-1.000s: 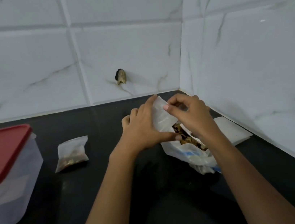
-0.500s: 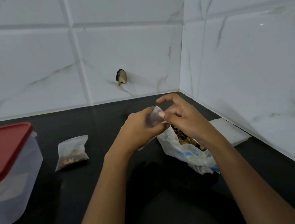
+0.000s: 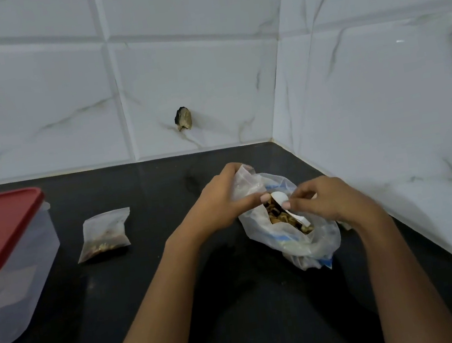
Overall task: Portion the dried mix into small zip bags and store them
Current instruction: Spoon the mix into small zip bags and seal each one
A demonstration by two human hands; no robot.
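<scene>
Now the right hand (image 3: 333,202) quits the small zip bag (image 3: 242,181) the left hand (image 3: 217,201) grips, pinching a white scoop (image 3: 280,199) beside it; filling likely begins.

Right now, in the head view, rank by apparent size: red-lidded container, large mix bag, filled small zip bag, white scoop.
1. red-lidded container, though cut off by the frame edge
2. large mix bag
3. filled small zip bag
4. white scoop, partly hidden in the mix

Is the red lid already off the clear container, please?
No, the red lid sits closed on top of the clear container at the left of the view.
</scene>
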